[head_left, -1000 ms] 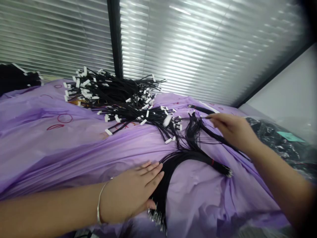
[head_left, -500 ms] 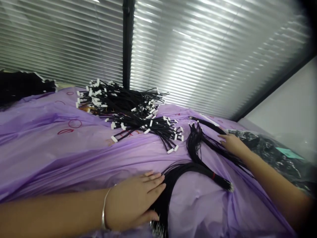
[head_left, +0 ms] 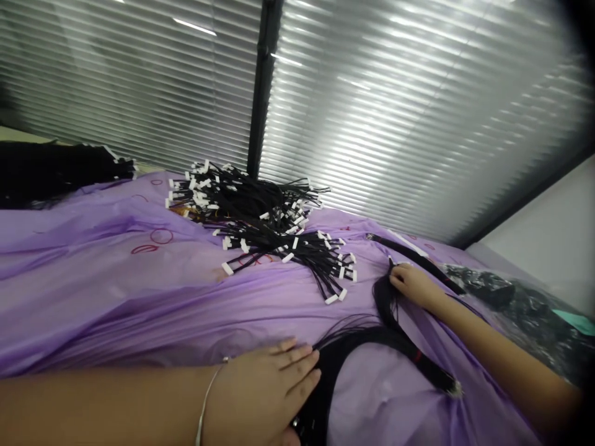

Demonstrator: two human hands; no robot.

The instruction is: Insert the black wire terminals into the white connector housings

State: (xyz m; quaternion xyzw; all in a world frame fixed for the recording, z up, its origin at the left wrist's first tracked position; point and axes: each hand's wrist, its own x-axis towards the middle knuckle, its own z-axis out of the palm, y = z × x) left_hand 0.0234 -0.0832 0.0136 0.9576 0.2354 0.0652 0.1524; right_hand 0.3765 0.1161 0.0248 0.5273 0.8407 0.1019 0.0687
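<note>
My left hand (head_left: 263, 393) lies flat with its fingers stretched over a curved bundle of black wires (head_left: 337, 359) near the front. Part of its thumb falls below the picture's edge. A red tie (head_left: 418, 357) binds this bundle close to its bare metal tips (head_left: 455, 389). Farther back, my right hand (head_left: 413, 285) has its fingers closed around the upper end of a second bunch of black wires (head_left: 383, 300). That bunch hangs down in a bend behind the first one, and the fingers hide most of its tip.
Behind lie piled black cables with white connectors (head_left: 242, 198) on a purple plastic sheet (head_left: 176, 297). Another tied wire bundle (head_left: 413, 255) and a clear bag of black items (head_left: 506, 303) are on the right. A dark cable stack (head_left: 56, 173) sits far left, before window blinds (head_left: 372, 111).
My right hand has moved left from the farther wires and closed on the end of the bent bunch. My left hand stays on the front bundle. The camera view has shifted slightly.
</note>
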